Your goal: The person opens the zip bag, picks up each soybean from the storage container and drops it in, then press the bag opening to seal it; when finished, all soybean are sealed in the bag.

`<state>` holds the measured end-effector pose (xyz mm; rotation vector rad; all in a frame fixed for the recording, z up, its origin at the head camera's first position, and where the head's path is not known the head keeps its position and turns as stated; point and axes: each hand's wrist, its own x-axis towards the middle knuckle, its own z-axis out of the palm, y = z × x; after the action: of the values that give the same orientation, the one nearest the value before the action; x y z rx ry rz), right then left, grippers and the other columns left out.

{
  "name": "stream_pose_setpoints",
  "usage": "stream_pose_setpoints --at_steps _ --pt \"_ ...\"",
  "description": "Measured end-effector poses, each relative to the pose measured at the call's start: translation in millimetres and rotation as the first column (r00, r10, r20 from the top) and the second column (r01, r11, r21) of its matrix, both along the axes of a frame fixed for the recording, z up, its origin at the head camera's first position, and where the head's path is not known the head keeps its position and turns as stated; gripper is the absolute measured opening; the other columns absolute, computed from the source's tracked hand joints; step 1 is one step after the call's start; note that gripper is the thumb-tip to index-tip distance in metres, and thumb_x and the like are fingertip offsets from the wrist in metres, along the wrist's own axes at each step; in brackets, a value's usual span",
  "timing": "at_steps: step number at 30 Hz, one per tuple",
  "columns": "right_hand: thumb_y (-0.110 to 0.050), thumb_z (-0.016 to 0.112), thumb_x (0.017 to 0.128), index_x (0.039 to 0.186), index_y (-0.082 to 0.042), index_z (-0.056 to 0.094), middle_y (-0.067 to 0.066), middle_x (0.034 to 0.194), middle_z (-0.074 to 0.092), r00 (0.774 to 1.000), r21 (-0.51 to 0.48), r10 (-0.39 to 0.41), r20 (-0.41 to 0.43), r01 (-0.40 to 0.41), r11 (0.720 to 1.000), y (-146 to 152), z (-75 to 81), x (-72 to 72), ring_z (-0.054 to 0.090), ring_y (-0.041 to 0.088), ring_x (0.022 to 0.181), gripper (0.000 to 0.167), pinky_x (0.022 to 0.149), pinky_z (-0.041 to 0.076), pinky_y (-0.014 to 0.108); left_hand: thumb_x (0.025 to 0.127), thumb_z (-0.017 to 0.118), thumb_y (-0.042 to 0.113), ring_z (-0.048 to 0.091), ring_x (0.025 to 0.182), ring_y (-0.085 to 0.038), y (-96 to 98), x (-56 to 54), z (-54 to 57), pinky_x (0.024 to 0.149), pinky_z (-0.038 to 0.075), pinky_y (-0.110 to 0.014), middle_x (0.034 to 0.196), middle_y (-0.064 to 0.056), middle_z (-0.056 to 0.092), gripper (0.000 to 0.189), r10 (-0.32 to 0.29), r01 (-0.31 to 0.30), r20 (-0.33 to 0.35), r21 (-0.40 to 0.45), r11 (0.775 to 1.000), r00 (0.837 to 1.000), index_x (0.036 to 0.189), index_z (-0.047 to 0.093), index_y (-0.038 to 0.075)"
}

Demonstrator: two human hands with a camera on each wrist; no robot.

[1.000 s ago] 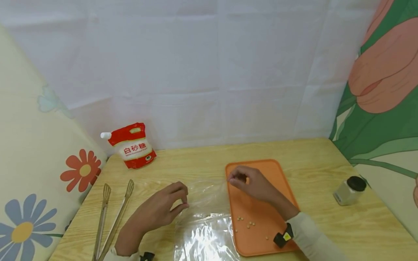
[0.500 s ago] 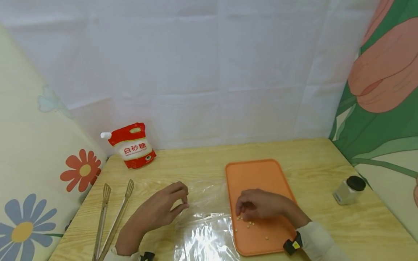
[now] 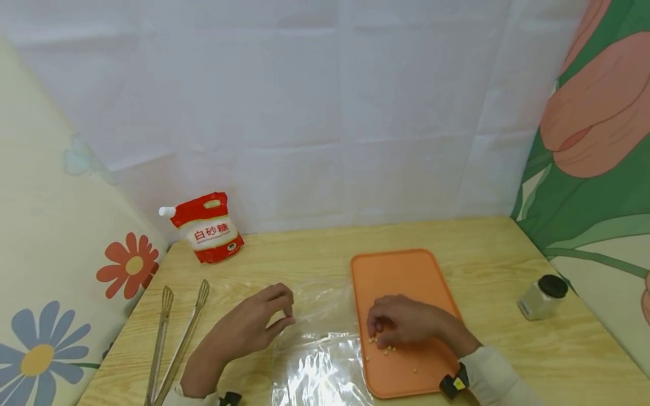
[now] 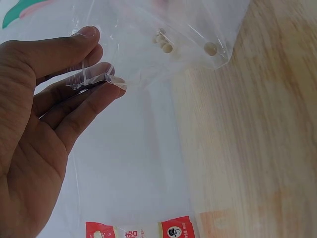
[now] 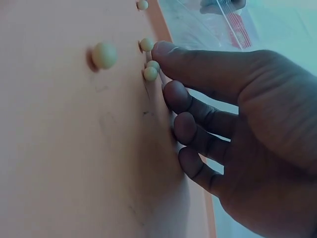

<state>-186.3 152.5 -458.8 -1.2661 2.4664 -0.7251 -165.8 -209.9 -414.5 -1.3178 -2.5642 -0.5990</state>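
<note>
At the centre of the head view, my left hand [image 3: 244, 327] pinches the edge of a clear zip bag [image 3: 322, 369]. Several pale round beans [image 4: 167, 48] show inside the bag in the left wrist view. My right hand [image 3: 411, 321] is low over the orange tray [image 3: 391, 270], thumb and fingers bent. Loose soybeans [image 3: 387, 351] lie on the tray beneath it. From the right wrist, two soybeans [image 5: 150, 74] sit by the gap between thumb and index fingertip, and another is right at the thumb tip. Nothing is seen pinched in this hand.
Metal tongs [image 3: 178, 355] lie spread at the left of the wooden table [image 3: 299, 248]. A red and white sugar pouch [image 3: 209, 228] with a white cap stands at the back left. To the right is a clear jar [image 3: 540, 299] with a black lid.
My right hand has moved from the bag's upper right edge down to the soybeans on the tray, and has stayed there over the last half second. The left hand keeps its place.
</note>
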Motion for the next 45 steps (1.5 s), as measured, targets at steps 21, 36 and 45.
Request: stream_pose_setpoints --at_steps 21,36,45 --pt "-0.043 0.065 0.097 0.096 -0.034 0.065 -0.021 0.088 0.052 1.0 0.02 0.013 0.011 -0.013 1.0 -1.4 -2.0 -0.9 0.047 -0.001 0.083 0.008 0.083 0.035 0.029 0.087 0.08 0.011 0.055 0.089 -0.009 0.0 1.6 0.8 0.073 0.052 -0.024 0.105 0.006 0.055 0.024 0.017 -0.017 0.017 -0.002 1.0 1.0 0.089 0.059 0.021" --pt "-0.032 0.055 0.105 0.097 -0.03 0.063 -0.021 0.09 0.049 0.997 0.047 0.024 -0.069 -0.02 0.999 -5.2 1.1 2.8 0.045 0.0 0.083 0.011 0.081 0.037 0.027 0.088 0.08 0.012 0.056 0.087 -0.012 0.1 0.6 0.7 0.072 0.051 -0.024 0.104 0.006 0.055 0.023 0.012 -0.012 0.003 -0.001 1.0 1.0 0.089 0.059 0.021" --pt "-0.039 0.049 0.107 0.106 -0.028 0.062 -0.016 0.096 0.06 0.989 -0.122 -0.042 0.142 0.059 0.991 -3.0 1.6 -2.1 0.057 0.003 0.084 0.017 0.076 0.049 0.025 0.086 0.081 0.01 0.054 0.091 -0.006 0.5 -1.5 -0.4 0.074 0.052 -0.024 0.105 0.009 0.054 0.025 -0.002 0.002 -0.014 0.001 1.0 1.0 0.088 0.059 0.021"
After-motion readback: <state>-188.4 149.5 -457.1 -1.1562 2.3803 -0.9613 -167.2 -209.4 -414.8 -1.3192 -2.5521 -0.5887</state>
